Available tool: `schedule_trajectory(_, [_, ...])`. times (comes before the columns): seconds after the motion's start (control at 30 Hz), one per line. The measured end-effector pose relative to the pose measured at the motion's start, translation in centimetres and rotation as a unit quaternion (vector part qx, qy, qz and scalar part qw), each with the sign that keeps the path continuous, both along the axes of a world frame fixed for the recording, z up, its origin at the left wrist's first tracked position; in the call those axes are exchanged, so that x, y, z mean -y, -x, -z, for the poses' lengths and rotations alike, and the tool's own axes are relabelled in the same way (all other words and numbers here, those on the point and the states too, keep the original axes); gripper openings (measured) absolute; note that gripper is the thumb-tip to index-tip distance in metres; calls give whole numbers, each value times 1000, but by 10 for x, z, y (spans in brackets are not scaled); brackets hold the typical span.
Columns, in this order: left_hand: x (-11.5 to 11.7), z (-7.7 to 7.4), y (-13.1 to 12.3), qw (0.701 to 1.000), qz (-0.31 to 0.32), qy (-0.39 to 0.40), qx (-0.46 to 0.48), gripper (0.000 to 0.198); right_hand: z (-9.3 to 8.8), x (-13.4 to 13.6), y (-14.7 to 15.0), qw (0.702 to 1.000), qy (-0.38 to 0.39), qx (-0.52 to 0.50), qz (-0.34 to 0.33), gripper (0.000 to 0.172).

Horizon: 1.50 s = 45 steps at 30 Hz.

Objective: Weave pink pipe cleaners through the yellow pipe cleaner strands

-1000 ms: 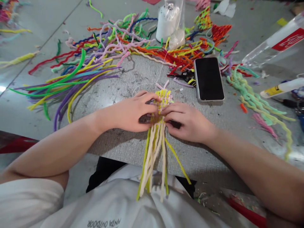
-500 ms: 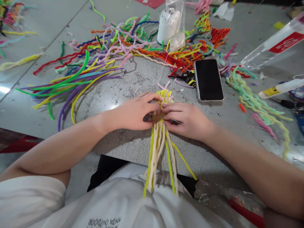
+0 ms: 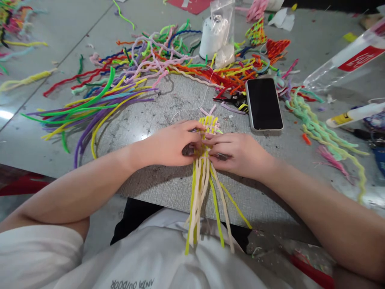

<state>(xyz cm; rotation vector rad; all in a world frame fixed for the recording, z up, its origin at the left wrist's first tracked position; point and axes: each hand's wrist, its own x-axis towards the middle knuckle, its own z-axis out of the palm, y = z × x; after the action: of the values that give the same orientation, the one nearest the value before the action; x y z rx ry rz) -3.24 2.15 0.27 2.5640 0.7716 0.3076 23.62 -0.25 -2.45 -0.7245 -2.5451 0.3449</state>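
Lying close to the near edge of the tabletop, a woven piece of yellow, pink and cream strands points its loose ends toward the person, and these run past that edge to the white shirt. The left hand has its thumb and fingers closed on the left side of the weave; the right hand pinches the right side, the fingertips of both almost meeting over it. Just beyond the woven top, a thin white thread curves across the surface. Farther from the near edge, to the right, a phone lies screen up, a black-and-yellow tool beside it. Toward the far edge spreads a heap of coloured cords, with a white cone and a clear bag among them. Straight strands fan toward the left, while a pale green braid and a clear bottle lie toward the right.
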Motion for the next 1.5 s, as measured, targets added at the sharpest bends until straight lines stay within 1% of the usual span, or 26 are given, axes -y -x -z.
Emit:
schedule_trajectory(0.13, [3,0,-3,1000,-23,-1,-5,17,-2,0,0,1000,8,24,3,24])
schedule_trajectory(0.27, [8,0,-4,999,-30,-14,-14,17,-5,2,-1,999,14,27,12,19])
schedule_trajectory(0.47, [11,4,-7,999,-46,-7,-10,20,-10,8,6,998,18,48,36,15])
schedule_trajectory(0.63, [11,8,-10,999,-52,-8,2,22,-7,8,12,996,28,72,44,19])
schedule_trajectory(0.77, [12,7,-15,998,-69,-2,5,18,-3,8,14,995,13,78,57,20])
schedule_trajectory(0.87, [12,7,-16,997,-71,-1,3,19,-3,7,13,995,4,86,54,21])
schedule_trajectory(0.93, [10,7,-15,998,-67,4,6,19,-2,6,11,996,7,73,46,22])
schedule_trajectory(1.03, [3,6,-7,999,-44,12,23,16,1,3,2,999,35,-2,22,20])
schedule_trajectory(1.13, [-6,-1,2,999,4,30,26,14,6,2,-7,995,57,-84,7,20])
schedule_trajectory(1.2, [-9,-7,7,998,37,46,21,13,9,2,-10,993,55,-105,3,17])
schedule_trajectory(1.23, [-10,-9,9,998,44,48,19,13,9,3,-11,993,52,-108,-1,15])
schedule_trajectory(1.33, [-10,-11,10,998,42,45,12,16,10,2,-11,993,47,-107,-24,15])
schedule_trajectory(1.4, [-8,-8,9,999,29,36,10,15,9,0,-11,992,45,-110,-36,17])
schedule_trajectory(1.5, [-6,-3,8,1000,9,24,12,10,9,0,-10,992,47,-109,-41,19])
